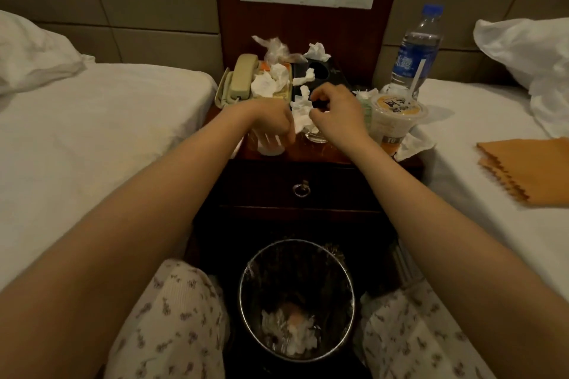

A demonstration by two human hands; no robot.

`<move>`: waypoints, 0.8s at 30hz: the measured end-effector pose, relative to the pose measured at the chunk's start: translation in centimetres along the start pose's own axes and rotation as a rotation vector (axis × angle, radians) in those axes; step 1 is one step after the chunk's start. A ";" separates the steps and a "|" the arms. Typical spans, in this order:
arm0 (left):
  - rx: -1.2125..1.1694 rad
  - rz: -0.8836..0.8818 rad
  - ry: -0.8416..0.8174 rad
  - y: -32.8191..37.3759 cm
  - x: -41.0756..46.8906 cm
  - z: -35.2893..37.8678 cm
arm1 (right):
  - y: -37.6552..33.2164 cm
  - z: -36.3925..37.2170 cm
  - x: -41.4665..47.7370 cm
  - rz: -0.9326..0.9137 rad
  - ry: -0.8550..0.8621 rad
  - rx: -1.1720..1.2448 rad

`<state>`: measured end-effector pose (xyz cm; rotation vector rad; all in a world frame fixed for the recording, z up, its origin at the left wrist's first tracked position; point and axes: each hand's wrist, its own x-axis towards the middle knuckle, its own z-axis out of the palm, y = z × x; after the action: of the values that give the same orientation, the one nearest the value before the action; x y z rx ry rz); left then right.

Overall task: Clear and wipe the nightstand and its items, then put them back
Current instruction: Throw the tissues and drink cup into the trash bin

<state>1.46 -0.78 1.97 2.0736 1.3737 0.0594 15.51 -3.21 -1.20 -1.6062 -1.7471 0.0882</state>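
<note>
Risk: the right hand (335,114) works just beside the lidded plastic drink cup with a straw (397,120), which stands at the right edge of the dark wooden nightstand (320,152). A swing of the wrist could tip it towards the bed. The clear drinking glass (317,136) below the hands could likewise topple.

The right hand pinches the crumpled white tissues (301,115) at the front centre of the top. The left hand (271,121) curls downward alongside; whether it grips anything cannot be told. The top is cluttered and appears unwiped.

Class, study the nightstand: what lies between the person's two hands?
In the head view, crumpled white tissue lies between the left hand and the right hand, above a clear glass.
</note>
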 end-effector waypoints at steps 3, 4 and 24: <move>0.133 0.016 0.299 -0.4 1.6 -1.0 | 0.6 0.8 2.2 0.076 -0.242 -0.268; 0.205 0.021 0.353 -0.7 2.4 -1.0 | 1.0 1.1 2.6 0.111 -0.295 -0.315; 0.154 0.046 0.639 -2.0 9.5 0.0 | 2.1 -0.9 0.9 0.043 0.203 0.052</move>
<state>4.14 7.70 -1.90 2.3206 1.7336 0.7079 17.76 -2.30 -1.22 -1.5581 -1.5431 -0.0091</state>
